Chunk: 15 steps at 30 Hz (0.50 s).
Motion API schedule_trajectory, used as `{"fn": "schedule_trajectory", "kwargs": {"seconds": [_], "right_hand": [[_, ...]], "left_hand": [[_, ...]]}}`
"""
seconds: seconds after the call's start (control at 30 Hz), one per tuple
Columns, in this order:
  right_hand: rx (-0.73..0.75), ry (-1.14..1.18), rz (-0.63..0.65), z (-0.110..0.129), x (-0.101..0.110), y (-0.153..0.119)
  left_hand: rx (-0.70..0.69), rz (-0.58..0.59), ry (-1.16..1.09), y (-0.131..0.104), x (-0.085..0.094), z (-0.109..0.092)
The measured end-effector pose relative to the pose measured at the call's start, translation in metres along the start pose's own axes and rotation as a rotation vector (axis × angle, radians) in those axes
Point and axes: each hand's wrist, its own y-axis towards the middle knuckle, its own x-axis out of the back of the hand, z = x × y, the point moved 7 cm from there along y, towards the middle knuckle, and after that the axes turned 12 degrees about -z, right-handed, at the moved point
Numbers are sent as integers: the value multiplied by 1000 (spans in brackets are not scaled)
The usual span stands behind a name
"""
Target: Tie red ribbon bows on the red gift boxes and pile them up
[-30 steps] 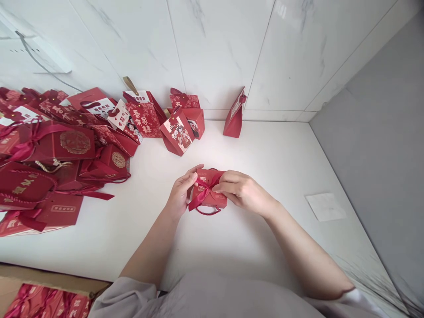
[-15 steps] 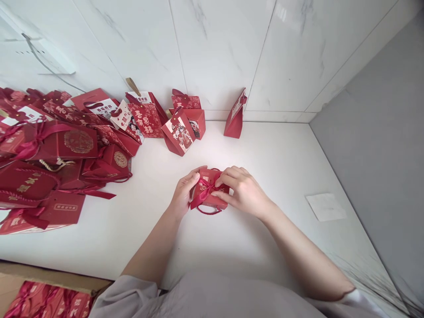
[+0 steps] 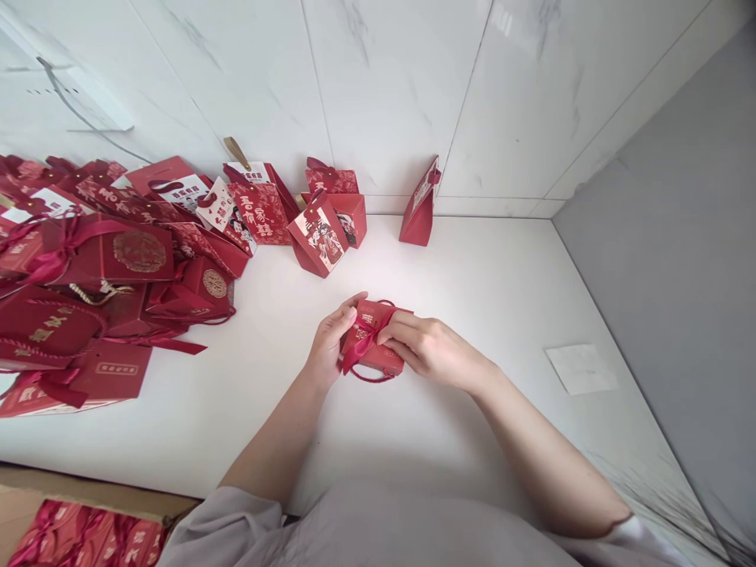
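Note:
A small red gift box (image 3: 381, 361) with gold lettering and cord handles is in front of me, above the middle of the white table. My left hand (image 3: 331, 339) grips it along its left side, thumb on top. Across the box's top lies a dark red ribbon (image 3: 367, 340) tied in a bow. My right hand (image 3: 434, 346) comes from the right and pinches the ribbon near its knot, thumb and fingers pressed together. The right fingers cover part of the bow and the box's right side.
Many red gift boxes (image 3: 112, 252) are heaped on the left of the white table (image 3: 260, 425). A few stand by the marble wall, with one box (image 3: 419, 209) apart. A white paper square (image 3: 580, 368) lies right. A carton (image 3: 100, 492) holding more boxes is lower left.
My right fingers have drawn together and closed on the ribbon near the knot, and the ribbon's lower tail has shifted slightly. My left hand stays on the box.

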Motion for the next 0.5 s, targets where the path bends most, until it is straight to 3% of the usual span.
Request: {"fn": "schedule_trajectory", "kwargs": {"seconds": [0.13, 0.27, 0.5], "right_hand": [[-87, 161, 28, -4, 4, -3], [-202, 140, 27, -11, 12, -4], [-180, 75, 11, -6, 14, -1]], "left_hand": [[2, 70, 25, -2, -5, 0], [-49, 90, 88, -2, -4, -3], [-159, 51, 202, -2, -2, -11]]}}
